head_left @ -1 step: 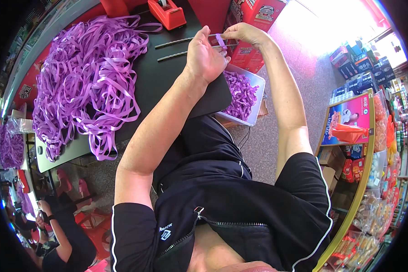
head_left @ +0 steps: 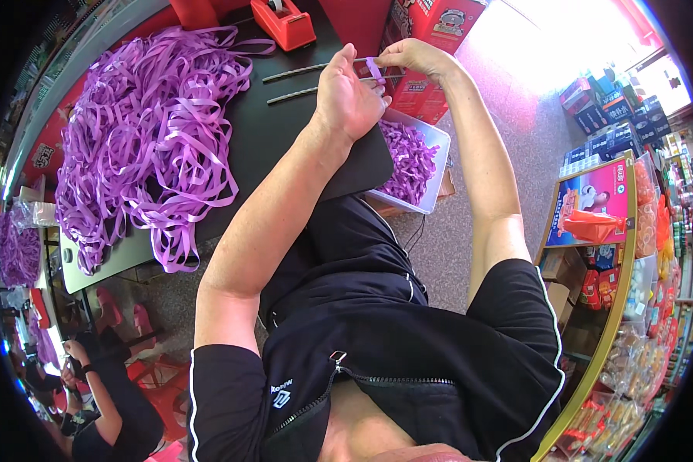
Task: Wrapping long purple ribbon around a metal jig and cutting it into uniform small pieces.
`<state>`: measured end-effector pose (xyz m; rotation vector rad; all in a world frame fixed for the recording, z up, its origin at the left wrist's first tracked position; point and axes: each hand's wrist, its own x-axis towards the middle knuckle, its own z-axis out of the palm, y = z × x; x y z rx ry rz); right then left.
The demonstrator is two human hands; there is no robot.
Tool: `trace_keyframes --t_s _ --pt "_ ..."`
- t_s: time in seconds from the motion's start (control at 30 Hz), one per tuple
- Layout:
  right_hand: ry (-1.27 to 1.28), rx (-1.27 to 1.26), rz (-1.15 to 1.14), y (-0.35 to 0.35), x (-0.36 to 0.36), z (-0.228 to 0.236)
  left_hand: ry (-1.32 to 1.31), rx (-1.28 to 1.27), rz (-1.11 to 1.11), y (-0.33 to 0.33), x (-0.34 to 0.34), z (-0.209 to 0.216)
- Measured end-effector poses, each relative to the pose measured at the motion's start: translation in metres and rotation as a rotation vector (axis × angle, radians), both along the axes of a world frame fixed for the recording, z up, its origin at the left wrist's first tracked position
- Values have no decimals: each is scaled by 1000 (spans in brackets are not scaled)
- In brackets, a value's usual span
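**Black tabletop (head_left: pixel 266 131) sat at eleven o'clock, ribbon and rods beside it**

At the view's twelve o'clock, a purple ribbon strip (head_left: pixel 374 71) spanned two metal rods (head_left: pixel 292 94). The right hand (head_left: pixel 417 58) pinched near the strip's upper end with thumb and fingertips. The left hand (head_left: pixel 345 100) lay across the rods, palm showing, thumb raised; whether its fingers gripped them could not be told. Just past one o'clock, a pale plastic bin (head_left: pixel 432 189) held short purple pieces (head_left: pixel 408 162). A red tape dispenser (head_left: pixel 291 32) stood toward half past eleven; a tangled ribbon pile (head_left: pixel 154 138) spread at ten.
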<state>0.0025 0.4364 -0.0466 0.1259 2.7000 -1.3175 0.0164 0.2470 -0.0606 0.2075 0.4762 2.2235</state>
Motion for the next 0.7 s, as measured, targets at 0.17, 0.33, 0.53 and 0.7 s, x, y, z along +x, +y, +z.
trace_keyframes --t_s 0.17,0.33,0.53,0.7 --pt "-38 71 -4 5 -7 -5 -8 1 -8 2 -3 -2" --pt "-34 71 -18 3 -7 -5 1 -5 -5 1 -2 -2" --pt "-38 182 -25 -3 -5 -1 10 -6 0 1 -3 -2" --pt "29 211 -18 6 -13 -12 4 6 -7 2 -1 -1"
